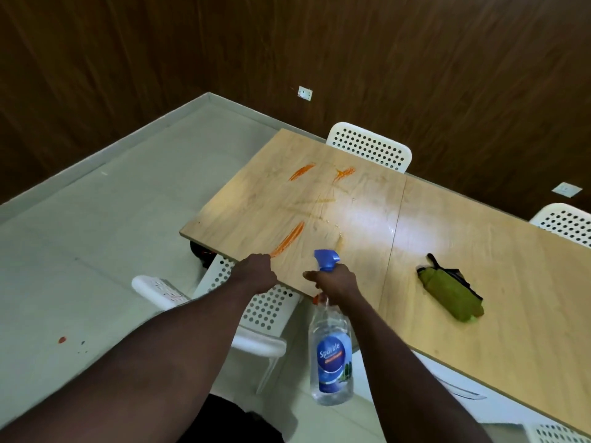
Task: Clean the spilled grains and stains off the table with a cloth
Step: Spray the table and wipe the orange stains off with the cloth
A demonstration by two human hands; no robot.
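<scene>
Head view: both forearms reach fwd from 6 o'clock to the near edge of the table (447, 225).

L hand (257, 271): back of hand up, wrist straight, fingers curled over the table edge, clasping it, right at the lower tip of the long orange stain (289, 239); more orange streaks (302, 172) at 12 o'clock of that hand, on the table's far-left part.

R hand (335, 282), just beside at 3 o'clock of the L: fingers wrapped round the neck of the spray bottle (332, 356), one digit poking out toward 9 o'clock; blue trigger head sticks up above the knuckles, nozzle toward 9 o'clock; clear body w/ blue label hangs down toward 6 o'clock, off the table edge.

Green fabric bundle (451, 292) w/ black strap lies on the tabletop at 3 o'clock of the R hand, well apart, untouched.

White perforated chair (371, 145) at the table's 12 o'clock side; another chair (262, 311) below the near edge, under the hands.
</scene>
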